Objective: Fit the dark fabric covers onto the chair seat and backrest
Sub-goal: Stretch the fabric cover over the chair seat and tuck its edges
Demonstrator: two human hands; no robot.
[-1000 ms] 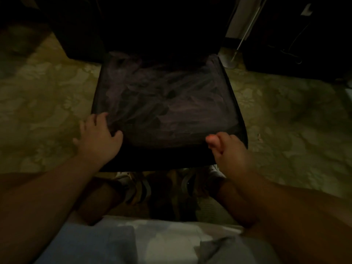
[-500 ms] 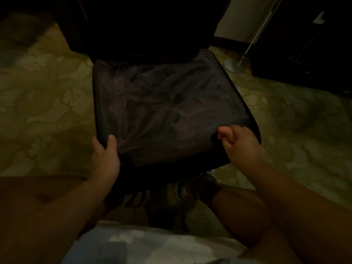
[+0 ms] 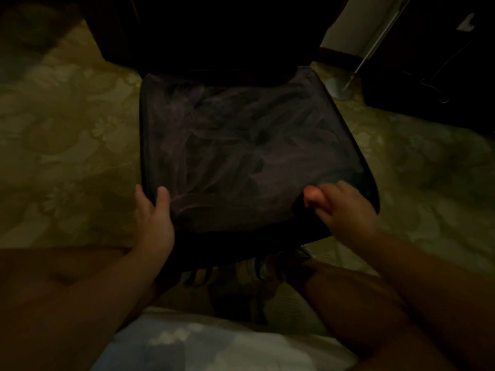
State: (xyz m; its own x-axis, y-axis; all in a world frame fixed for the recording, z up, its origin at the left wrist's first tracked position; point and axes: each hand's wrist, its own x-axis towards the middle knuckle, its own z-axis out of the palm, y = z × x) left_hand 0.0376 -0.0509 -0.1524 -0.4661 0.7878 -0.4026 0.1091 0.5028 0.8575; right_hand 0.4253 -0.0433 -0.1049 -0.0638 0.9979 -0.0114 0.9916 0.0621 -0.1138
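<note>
At frame centre, the left hand [image 3: 154,223] grasps the dark seat cover's [image 3: 241,156] near-left corner while the right hand [image 3: 345,210] pinches its near-right edge.

patterned carpet [image 3: 67,145], perhaps a lamp stand [image 3: 338,88]

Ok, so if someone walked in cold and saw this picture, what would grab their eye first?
Most likely the dark fabric cover stretched wrinkled over the chair seat in the middle of the dim frame. Next, the two bare hands at its near edge: the left hand grips the near-left corner, and the right hand pinches the fabric near the near-right corner. The pale flowered floor glows on both sides.
</note>
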